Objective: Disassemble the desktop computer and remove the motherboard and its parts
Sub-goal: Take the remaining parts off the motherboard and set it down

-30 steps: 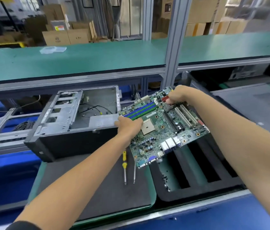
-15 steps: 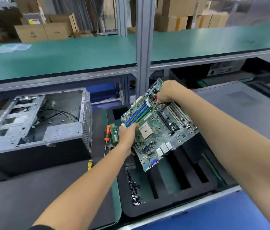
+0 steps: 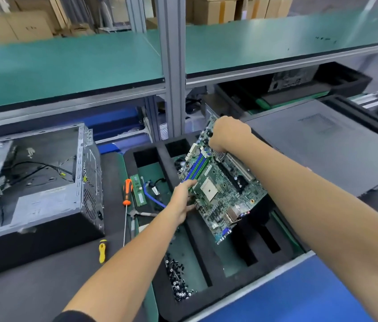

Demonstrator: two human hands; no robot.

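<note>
We hold the motherboard (image 3: pixel 220 189) between both hands: our left hand (image 3: pixel 182 201) grips its near-left edge, fingers on the top face beside the blue and green memory slots and thumb curled beneath, while our right hand (image 3: pixel 226 133) closes over the far corner, knuckles up. The board is a flat green rectangle, tilted, its surface crowded with small capacitors, a pale square CPU socket, long white expansion slots and shiny metal port blocks at the near edge. It hangs above a black foam tray (image 3: pixel 209 259) cut into long straight-walled compartments over a green base; one near compartment holds a heap of small dark screws (image 3: pixel 177 278). In a left compartment lie a green memory stick (image 3: pixel 138 190) and a blue cable (image 3: pixel 154 198). Just left of the tray, on the dark matte mat (image 3: pixel 44 287), lies an orange-handled screwdriver (image 3: pixel 126 194) with a thin steel shaft, and nearer us a yellow-handled tool (image 3: pixel 102 251). The opened grey sheet-metal computer case (image 3: pixel 44 182) lies on its side further left, loose black wires inside. Our right forearm hides part of the tray's right side.
</note>
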